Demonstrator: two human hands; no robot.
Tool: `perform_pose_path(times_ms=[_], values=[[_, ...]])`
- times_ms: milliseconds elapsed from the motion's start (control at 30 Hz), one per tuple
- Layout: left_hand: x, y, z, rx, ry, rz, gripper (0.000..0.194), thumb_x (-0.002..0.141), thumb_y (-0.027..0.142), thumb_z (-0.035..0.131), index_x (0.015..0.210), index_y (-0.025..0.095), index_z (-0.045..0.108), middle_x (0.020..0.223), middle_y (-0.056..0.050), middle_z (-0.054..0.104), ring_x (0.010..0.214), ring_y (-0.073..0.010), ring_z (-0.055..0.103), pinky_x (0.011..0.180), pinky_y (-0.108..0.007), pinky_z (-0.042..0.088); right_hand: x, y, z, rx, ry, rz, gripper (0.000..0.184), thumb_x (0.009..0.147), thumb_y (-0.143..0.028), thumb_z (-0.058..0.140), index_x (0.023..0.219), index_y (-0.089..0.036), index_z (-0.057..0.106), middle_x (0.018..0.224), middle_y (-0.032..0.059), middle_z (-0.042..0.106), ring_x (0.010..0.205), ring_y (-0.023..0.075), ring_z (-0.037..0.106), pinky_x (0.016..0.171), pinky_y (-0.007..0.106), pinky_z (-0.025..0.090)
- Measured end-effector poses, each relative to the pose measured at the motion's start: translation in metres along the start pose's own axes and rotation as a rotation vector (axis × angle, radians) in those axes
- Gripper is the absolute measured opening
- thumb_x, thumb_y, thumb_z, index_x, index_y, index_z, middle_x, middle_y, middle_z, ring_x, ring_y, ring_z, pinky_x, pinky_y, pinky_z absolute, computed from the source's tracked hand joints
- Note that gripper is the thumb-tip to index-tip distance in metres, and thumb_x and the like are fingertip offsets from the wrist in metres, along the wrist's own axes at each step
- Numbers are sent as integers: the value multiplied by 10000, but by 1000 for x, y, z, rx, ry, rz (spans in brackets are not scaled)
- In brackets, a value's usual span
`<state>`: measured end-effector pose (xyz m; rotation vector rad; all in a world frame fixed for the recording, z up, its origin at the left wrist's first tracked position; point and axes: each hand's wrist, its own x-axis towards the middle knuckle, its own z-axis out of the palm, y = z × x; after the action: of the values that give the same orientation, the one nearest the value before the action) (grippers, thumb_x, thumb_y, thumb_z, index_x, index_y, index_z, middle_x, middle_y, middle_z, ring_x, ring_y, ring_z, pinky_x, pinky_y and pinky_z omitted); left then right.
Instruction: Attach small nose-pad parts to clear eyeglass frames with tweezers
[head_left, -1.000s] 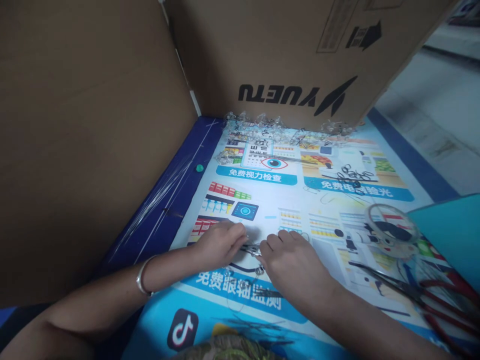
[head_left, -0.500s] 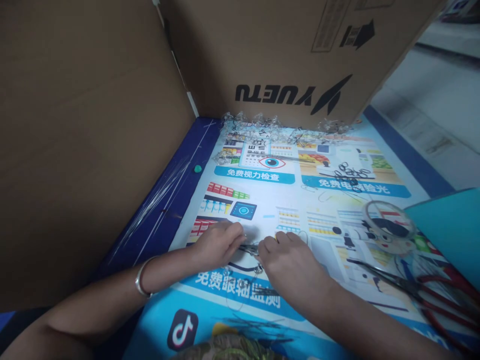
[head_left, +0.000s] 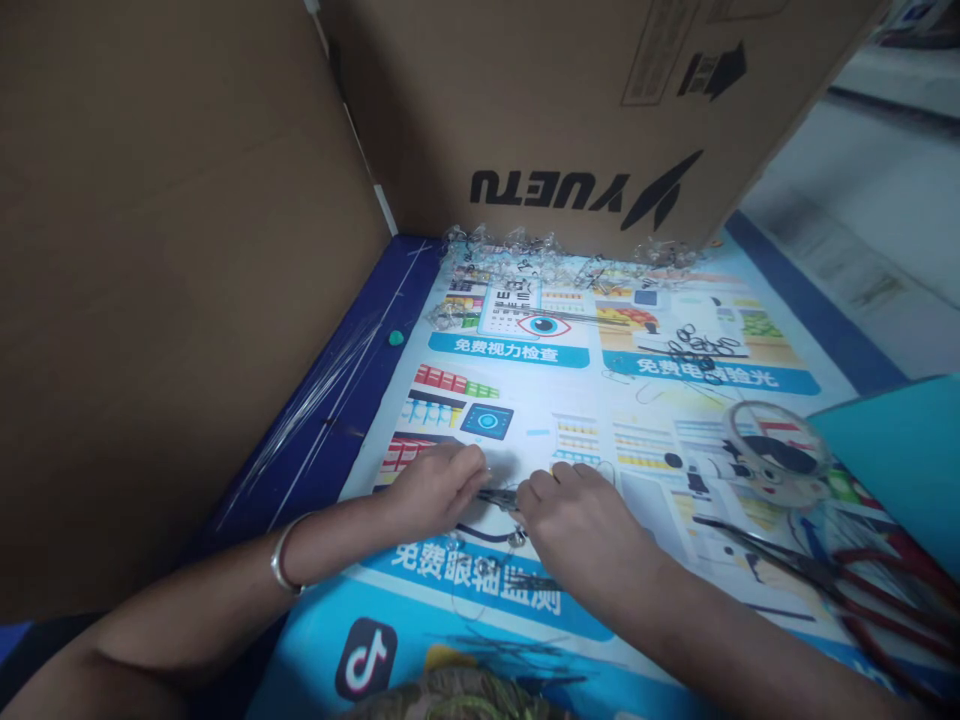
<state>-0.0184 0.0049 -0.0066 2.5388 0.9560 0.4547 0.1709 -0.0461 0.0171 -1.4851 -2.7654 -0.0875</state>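
Observation:
My left hand and my right hand meet over a printed poster mat on the table. Both are closed in a pinch on a small dark metal piece held between their fingertips. A thin dark cord with small shiny beads lies just below the hands. A silver bangle circles my left wrist.
Cardboard walls stand at the left and at the back. Small clear parts lie along the back wall, with dark rings to the right. A clear tape roll, red-handled pliers and a teal sheet sit at the right.
The view has shifted slightly; both hands stay pinched together on the small piece with barely any movement.

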Motion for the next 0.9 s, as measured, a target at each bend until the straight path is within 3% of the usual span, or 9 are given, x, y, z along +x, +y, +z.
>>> perform_pose_path(times_ms=[367,900], values=[[-1,-1,2,26,7,12,192,890,244,326,752,163,432,649,-5,485,604,-125,446,555,-236,331,2,5,5,68,47,-11,107,762,-223,579,673,-163,574,639,42,548,627,166,458,561,311,198],[-1,-1,1,30,39,57,206,882,215,314,725,157,435,624,-12,493,569,-115,435,519,-235,330,8,11,-3,113,-41,-51,151,785,-222,535,658,-165,594,635,47,590,582,156,472,525,290,201]])
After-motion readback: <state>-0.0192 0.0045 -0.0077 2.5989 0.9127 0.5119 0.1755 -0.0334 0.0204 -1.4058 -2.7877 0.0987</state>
